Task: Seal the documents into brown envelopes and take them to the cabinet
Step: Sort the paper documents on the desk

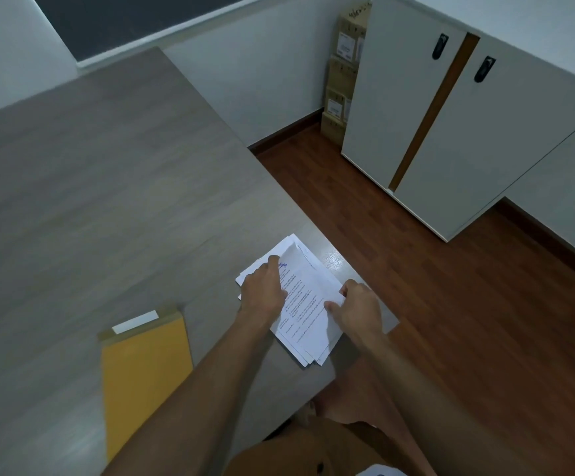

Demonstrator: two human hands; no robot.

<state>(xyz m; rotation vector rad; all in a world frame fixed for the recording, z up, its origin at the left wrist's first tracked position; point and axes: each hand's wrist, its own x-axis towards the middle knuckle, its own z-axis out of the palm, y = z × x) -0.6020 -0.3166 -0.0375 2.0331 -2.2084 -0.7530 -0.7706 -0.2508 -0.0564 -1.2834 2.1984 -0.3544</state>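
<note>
A loose stack of white printed documents (305,304) lies near the right edge of the grey wooden table (107,187). My left hand (263,290) presses flat on the stack's left side. My right hand (358,304) pinches the right edge of the top sheets, thumb on the paper. A brown envelope (145,372) with a white adhesive strip on its open flap lies on the table to the left, apart from both hands. The white cabinet (451,132) with two black handles stands across the floor to the right, one door slightly ajar.
Stacked cardboard boxes (344,73) fill the corner between the wall and the cabinet. Red-brown wooden floor (434,286) lies between the table and the cabinet. A dark board hangs on the far wall.
</note>
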